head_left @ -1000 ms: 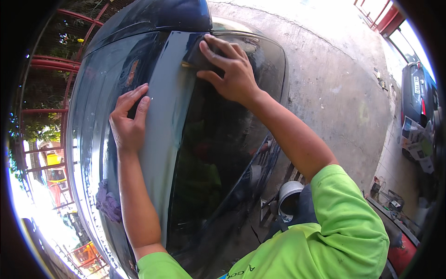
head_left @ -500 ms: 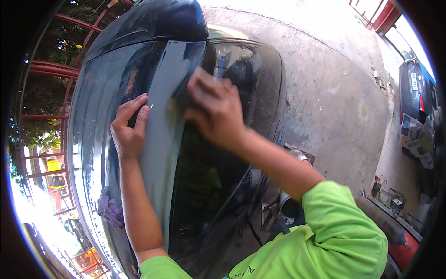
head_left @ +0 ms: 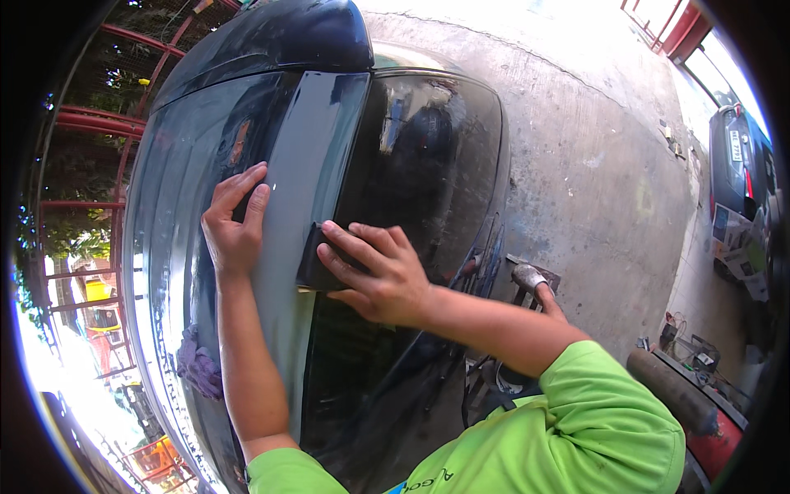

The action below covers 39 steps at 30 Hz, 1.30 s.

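A dark car's roof stretches under my arms, with a smooth grey strip running along its side above the dark window glass. Fingers spread over a black piece of sandpaper, my right hand presses it onto the strip's window-side edge. The sandpaper looks wrapped round a flat block, whose pale lower edge shows. My left hand rests on the roof at the strip's other edge, holding nothing, thumb apart from its fingers. A crumpled purple cloth lies on the roof beside my left forearm.
Red metal framing with mesh stands left of the car. On the concrete floor to the right, a foot in a whitish shoe shows. A blue car with newspaper sheets stands at far right.
My right hand has slid down the strip toward me with the sandpaper, which now shows clearly. My left hand stays nearly in place. The shoe has come more into view.
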Each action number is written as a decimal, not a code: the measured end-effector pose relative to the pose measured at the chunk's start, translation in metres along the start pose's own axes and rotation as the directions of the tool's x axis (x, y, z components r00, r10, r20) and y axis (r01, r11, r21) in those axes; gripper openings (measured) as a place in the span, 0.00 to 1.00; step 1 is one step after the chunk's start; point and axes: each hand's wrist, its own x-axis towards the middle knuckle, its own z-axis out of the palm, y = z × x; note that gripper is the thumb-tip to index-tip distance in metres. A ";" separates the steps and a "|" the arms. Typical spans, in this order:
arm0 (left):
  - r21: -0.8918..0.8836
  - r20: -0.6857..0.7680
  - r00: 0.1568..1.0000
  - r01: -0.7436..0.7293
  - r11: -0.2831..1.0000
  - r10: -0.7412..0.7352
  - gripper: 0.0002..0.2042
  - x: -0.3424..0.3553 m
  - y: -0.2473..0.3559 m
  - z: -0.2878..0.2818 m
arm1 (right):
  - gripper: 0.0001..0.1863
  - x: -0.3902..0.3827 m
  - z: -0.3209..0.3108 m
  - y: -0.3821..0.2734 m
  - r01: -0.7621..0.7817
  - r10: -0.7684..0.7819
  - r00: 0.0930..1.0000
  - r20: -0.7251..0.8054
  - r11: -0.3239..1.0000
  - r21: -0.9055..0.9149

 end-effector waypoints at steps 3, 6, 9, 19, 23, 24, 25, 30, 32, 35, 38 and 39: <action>0.008 -0.012 1.000 0.005 1.000 -0.004 0.12 -0.001 0.000 0.000 | 0.34 0.040 -0.013 0.059 -0.049 0.047 0.997 -0.059 0.998 -0.043; 0.030 -0.009 1.000 0.014 0.999 -0.014 0.12 -0.002 0.001 0.001 | 0.36 0.068 -0.002 0.084 -0.244 0.209 0.952 -0.223 0.959 -0.142; 0.019 -0.010 1.000 -0.007 1.000 0.007 0.12 0.000 0.000 0.002 | 0.38 0.021 0.004 0.029 -0.115 0.109 0.978 -0.178 0.993 -0.021; 0.037 -0.024 0.999 -0.026 0.999 0.027 0.12 0.000 0.000 0.002 | 0.38 0.012 -0.002 0.016 -0.094 0.094 0.993 -0.077 0.996 0.008; 0.003 -0.026 1.000 -0.005 1.000 0.006 0.12 0.001 0.001 0.002 | 0.38 0.026 -0.011 0.045 -0.007 0.006 0.999 -0.049 1.000 -0.015; 0.012 -0.022 1.000 -0.006 1.000 0.006 0.12 0.000 0.001 0.002 | 0.36 0.041 -0.010 0.060 -0.087 0.078 0.989 -0.125 0.994 -0.071; 0.030 -0.020 1.000 0.006 1.000 -0.006 0.12 0.000 0.001 0.002 | 0.36 0.050 -0.007 0.063 -0.163 0.148 0.978 -0.145 0.982 -0.097; 0.025 -0.025 1.000 -0.012 1.000 0.012 0.11 0.000 0.001 0.001 | 0.39 0.016 0.000 0.006 -0.083 0.085 0.993 -0.079 0.996 0.033; 0.022 -0.023 1.000 0.007 1.000 -0.006 0.11 -0.001 0.001 0.001 | 0.39 0.013 -0.005 0.025 0.117 -0.117 0.993 0.014 0.993 -0.030; 0.025 -0.025 1.000 -0.002 1.000 0.003 0.11 -0.002 0.000 0.001 | 0.37 0.064 -0.009 0.077 -0.126 0.102 0.983 -0.156 0.980 -0.156; 0.043 -0.023 1.000 0.008 0.999 -0.007 0.11 -0.001 -0.001 0.002 | 0.36 0.073 0.003 0.071 -0.287 0.234 0.934 -0.269 0.941 -0.179; 0.029 -0.015 1.000 0.002 1.000 -0.002 0.11 0.000 -0.001 0.002 | 0.36 0.056 0.005 0.049 -0.260 0.217 0.940 -0.264 0.955 -0.142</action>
